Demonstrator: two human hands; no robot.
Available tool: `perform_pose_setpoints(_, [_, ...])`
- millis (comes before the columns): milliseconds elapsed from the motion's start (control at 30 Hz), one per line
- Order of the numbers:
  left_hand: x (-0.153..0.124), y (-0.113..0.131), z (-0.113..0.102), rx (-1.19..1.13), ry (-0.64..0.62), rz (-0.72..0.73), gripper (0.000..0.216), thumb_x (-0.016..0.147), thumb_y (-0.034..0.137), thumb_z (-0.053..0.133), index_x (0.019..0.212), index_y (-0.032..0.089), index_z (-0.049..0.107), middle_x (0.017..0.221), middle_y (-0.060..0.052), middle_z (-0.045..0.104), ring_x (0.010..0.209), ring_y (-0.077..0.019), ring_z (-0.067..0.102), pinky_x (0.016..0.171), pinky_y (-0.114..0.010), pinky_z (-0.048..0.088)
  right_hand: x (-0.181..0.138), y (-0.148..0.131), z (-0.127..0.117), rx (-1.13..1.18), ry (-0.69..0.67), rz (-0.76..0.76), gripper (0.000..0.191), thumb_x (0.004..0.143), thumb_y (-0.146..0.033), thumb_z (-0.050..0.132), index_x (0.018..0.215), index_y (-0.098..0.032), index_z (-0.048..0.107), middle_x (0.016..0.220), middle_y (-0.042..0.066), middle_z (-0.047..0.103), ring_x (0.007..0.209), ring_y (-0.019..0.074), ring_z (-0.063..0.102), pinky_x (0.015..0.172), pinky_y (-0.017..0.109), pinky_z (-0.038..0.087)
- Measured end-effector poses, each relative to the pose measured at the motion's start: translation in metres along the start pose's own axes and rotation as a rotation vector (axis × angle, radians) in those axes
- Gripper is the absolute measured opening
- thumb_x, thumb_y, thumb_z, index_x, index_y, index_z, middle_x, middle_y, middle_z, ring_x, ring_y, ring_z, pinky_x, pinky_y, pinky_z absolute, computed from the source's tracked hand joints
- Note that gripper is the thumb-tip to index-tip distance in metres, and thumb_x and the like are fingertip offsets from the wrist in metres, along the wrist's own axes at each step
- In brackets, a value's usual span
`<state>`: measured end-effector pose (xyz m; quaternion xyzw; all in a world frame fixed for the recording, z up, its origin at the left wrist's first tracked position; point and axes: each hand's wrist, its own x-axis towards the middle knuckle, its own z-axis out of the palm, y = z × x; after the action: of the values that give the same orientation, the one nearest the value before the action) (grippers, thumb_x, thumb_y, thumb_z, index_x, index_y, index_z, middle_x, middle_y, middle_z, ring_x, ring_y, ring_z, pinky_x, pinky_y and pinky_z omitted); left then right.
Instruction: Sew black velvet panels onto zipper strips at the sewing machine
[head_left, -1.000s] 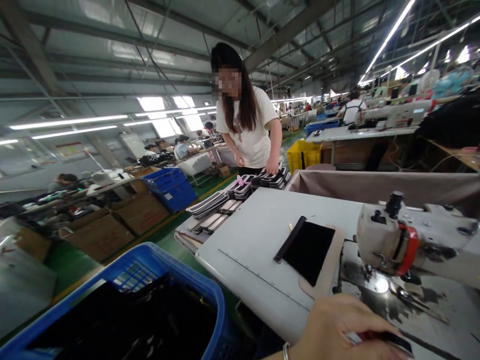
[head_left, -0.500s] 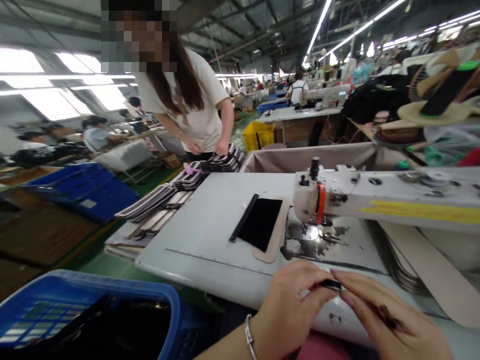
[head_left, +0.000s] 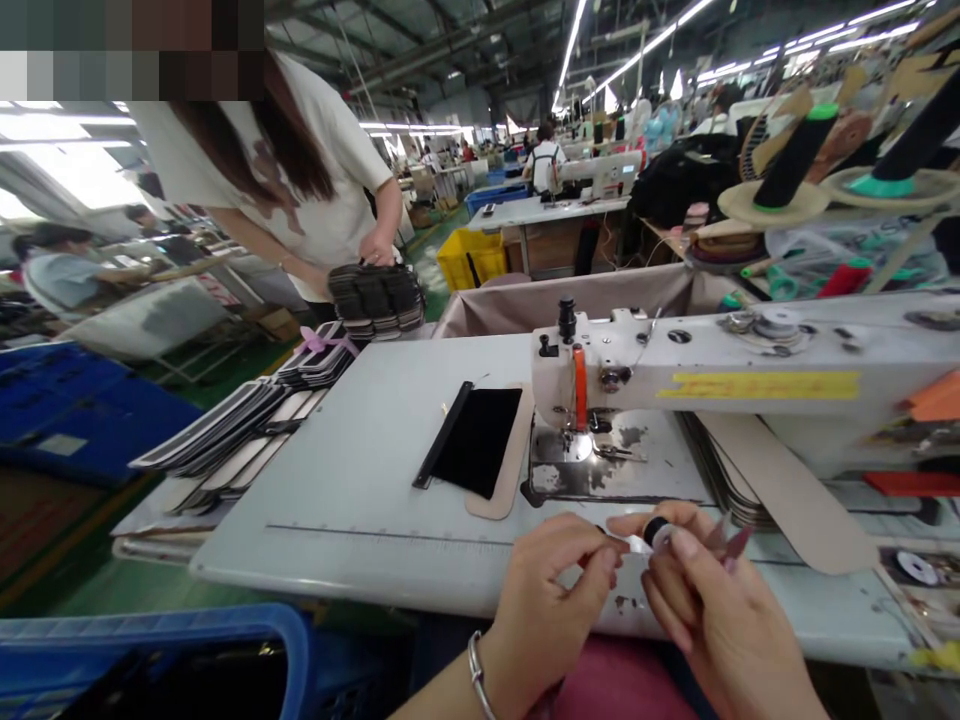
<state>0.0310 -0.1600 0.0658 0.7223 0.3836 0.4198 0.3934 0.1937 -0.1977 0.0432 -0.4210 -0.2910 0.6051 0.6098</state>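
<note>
My right hand [head_left: 720, 590] is closed round a small bobbin [head_left: 658, 532] wound with black thread, its pale end facing me. A mauve pointed piece [head_left: 739, 545] sticks out between the same fingers; its kind is unclear. Just left of it, my left hand [head_left: 559, 575] pinches thumb and forefinger together; what they hold, if anything, is too small to name. Both hands are above the front edge of the sewing table [head_left: 360, 440]. Behind them stands the sewing machine [head_left: 645, 375]. Left of its needle lies a black fabric piece [head_left: 480, 440] on a beige panel [head_left: 506, 490].
A co-worker [head_left: 277, 170] stands at the far left corner, hands on a bundle of dark pieces [head_left: 377, 298]. Stacked panels [head_left: 217, 430] line the left side. A blue basket [head_left: 292, 640] sits at front left. Beige strips [head_left: 787, 490] lie under the machine arm; thread cones [head_left: 795, 160] stand behind.
My hands have moved slightly apart, and the bobbin now shows in my right fingers. The co-worker has tipped up a bundle of pieces. The view has turned right.
</note>
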Motion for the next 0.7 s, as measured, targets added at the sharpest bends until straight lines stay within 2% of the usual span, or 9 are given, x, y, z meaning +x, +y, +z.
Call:
perform_pose_setpoints(100, [0.002, -0.023, 0.0, 0.135, -0.041, -0.083, 0.02, 0.088, 0.012, 0.066, 0.105, 0.018, 0.075, 0.094, -0.004, 0.067, 0.085, -0.0164, 0.063, 0.083, -0.029, 0.053, 0.003, -0.016, -0.016, 0.09, 0.139, -0.04, 0.028, 0.091, -0.047, 0.068, 0.103, -0.024, 0.058, 0.057, -0.008, 0.038, 0.044, 0.0076, 0.022, 0.038, 0.019, 0.025])
perform_pose_setpoints(167, [0.004, -0.041, 0.002, 0.243, -0.088, -0.166, 0.05, 0.078, 0.018, 0.081, 0.126, 0.02, 0.068, 0.108, -0.006, 0.063, 0.095, -0.0196, 0.062, 0.091, -0.036, 0.054, 0.006, -0.025, -0.034, -0.005, 0.234, -0.126, 0.031, 0.088, -0.046, 0.072, 0.104, -0.024, 0.059, 0.055, -0.009, 0.032, 0.045, 0.0081, 0.024, 0.039, 0.019, 0.023])
perform_pose_setpoints(233, [0.005, -0.057, 0.006, 0.326, -0.134, -0.204, 0.077, 0.069, 0.022, 0.091, 0.139, 0.022, 0.06, 0.118, -0.007, 0.059, 0.106, -0.0232, 0.061, 0.1, -0.043, 0.053, 0.01, -0.024, -0.049, -0.206, 0.224, -0.106, 0.037, 0.086, -0.049, 0.074, 0.109, -0.023, 0.061, 0.053, -0.01, 0.032, 0.043, 0.0083, 0.025, 0.04, 0.02, 0.023])
perform_pose_setpoints(267, [0.006, -0.063, 0.008, 0.352, -0.146, -0.201, 0.075, 0.069, 0.022, 0.091, 0.138, 0.022, 0.061, 0.118, -0.007, 0.058, 0.108, -0.0241, 0.06, 0.103, -0.045, 0.052, 0.012, -0.021, -0.053, -0.325, 0.175, -0.056, 0.04, 0.086, -0.053, 0.073, 0.11, -0.022, 0.061, 0.053, -0.009, 0.035, 0.043, 0.0086, 0.027, 0.04, 0.021, 0.023])
perform_pose_setpoints(333, [0.007, -0.07, 0.011, 0.372, -0.144, -0.18, 0.053, 0.075, 0.019, 0.087, 0.125, 0.021, 0.07, 0.111, -0.006, 0.06, 0.106, -0.0233, 0.06, 0.101, -0.044, 0.053, 0.018, -0.008, -0.052, -0.536, 0.046, 0.028, 0.042, 0.087, -0.059, 0.069, 0.105, -0.021, 0.064, 0.058, -0.006, 0.046, 0.047, 0.0111, 0.037, 0.042, 0.023, 0.029])
perform_pose_setpoints(400, [0.008, -0.07, 0.013, 0.347, -0.126, -0.156, 0.032, 0.08, 0.016, 0.082, 0.111, 0.02, 0.076, 0.106, -0.006, 0.062, 0.101, -0.022, 0.062, 0.095, -0.04, 0.055, 0.024, 0.005, -0.043, -0.664, -0.045, 0.009, 0.039, 0.09, -0.059, 0.063, 0.098, -0.021, 0.066, 0.071, 0.0, 0.06, 0.06, 0.0159, 0.053, 0.051, 0.027, 0.042])
perform_pose_setpoints(467, [0.009, -0.065, 0.013, 0.271, -0.105, -0.15, 0.024, 0.083, 0.015, 0.079, 0.106, 0.02, 0.077, 0.103, -0.006, 0.067, 0.099, -0.0213, 0.064, 0.094, -0.039, 0.055, 0.029, 0.016, -0.032, -0.74, -0.08, -0.044, 0.035, 0.092, -0.055, 0.059, 0.092, -0.021, 0.065, 0.082, 0.002, 0.067, 0.075, 0.0194, 0.061, 0.064, 0.029, 0.049])
perform_pose_setpoints(567, [0.007, -0.055, 0.013, 0.048, -0.069, -0.255, 0.028, 0.082, 0.012, 0.076, 0.108, 0.021, 0.077, 0.108, -0.005, 0.073, 0.099, -0.0208, 0.069, 0.094, -0.036, 0.057, 0.033, 0.023, -0.019, -0.844, -0.066, -0.076, 0.028, 0.092, -0.05, 0.057, 0.089, -0.022, 0.063, 0.075, 0.0, 0.064, 0.069, 0.0182, 0.058, 0.063, 0.029, 0.046])
perform_pose_setpoints(700, [0.006, -0.043, 0.013, -0.287, 0.006, -0.437, 0.032, 0.076, 0.013, 0.08, 0.107, 0.019, 0.078, 0.113, -0.008, 0.074, 0.096, -0.0204, 0.072, 0.086, -0.03, 0.06, 0.03, 0.023, -0.015, -0.91, 0.036, -0.135, 0.026, 0.089, -0.049, 0.062, 0.088, -0.023, 0.06, 0.058, -0.006, 0.047, 0.054, 0.0153, 0.047, 0.051, 0.027, 0.038])
